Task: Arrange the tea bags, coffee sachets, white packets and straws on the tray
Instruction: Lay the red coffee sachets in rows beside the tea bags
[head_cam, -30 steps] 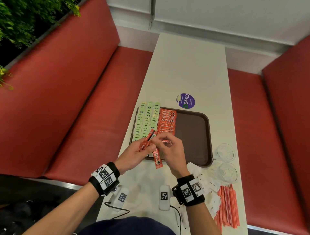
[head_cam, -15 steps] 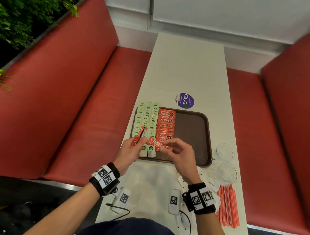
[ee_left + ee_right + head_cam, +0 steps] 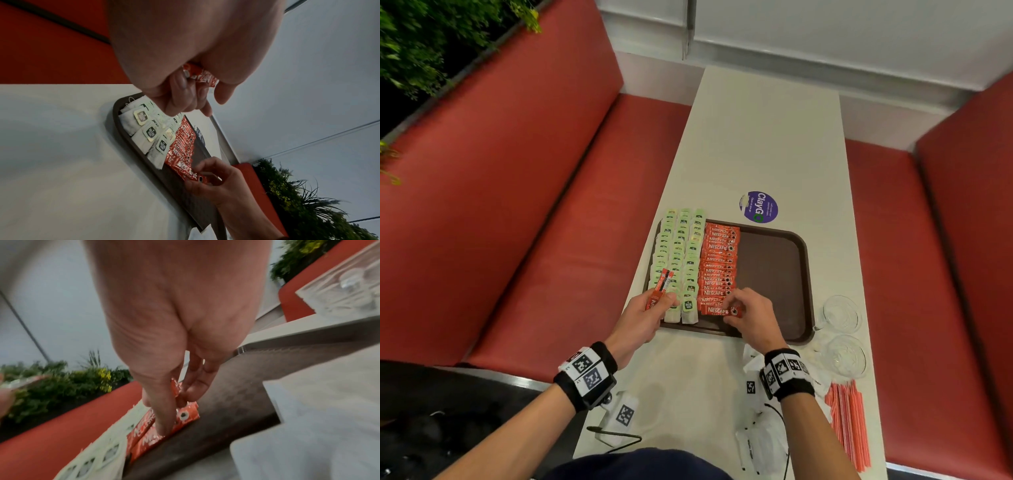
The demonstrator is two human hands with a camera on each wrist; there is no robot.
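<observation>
The long white table (image 3: 763, 144) runs away from the person between red bench seats (image 3: 524, 212), and the brown tray (image 3: 774, 274) sits on its near half. On the tray's left side lie three columns of green-tagged tea bags (image 3: 681, 253); just to their right is a column of red coffee sachets (image 3: 719, 263), and the tray's right half is bare. Well to the right of the tray, on the table, stand two clear glass cups (image 3: 842, 332), with the orange straws (image 3: 847, 425) bundled at the near right edge and the white packets (image 3: 760, 442) scattered near the person's right forearm.

Half a second earlier the right hand (image 3: 751, 317) held a sachet in the air above the near tea bags — now it has come down over the near end of the red column. Its thumb and fingertips pinch the right end of the nearest sachet (image 3: 717, 311), which lies flat on the tray in line with the column, touching the one behind it. The left hand (image 3: 643, 313) has stayed at the tray's near left corner, thumb and fingers curled round a small bunch of spare sachets (image 3: 659, 289) that tilts up over the tea bags — much as before.
</observation>
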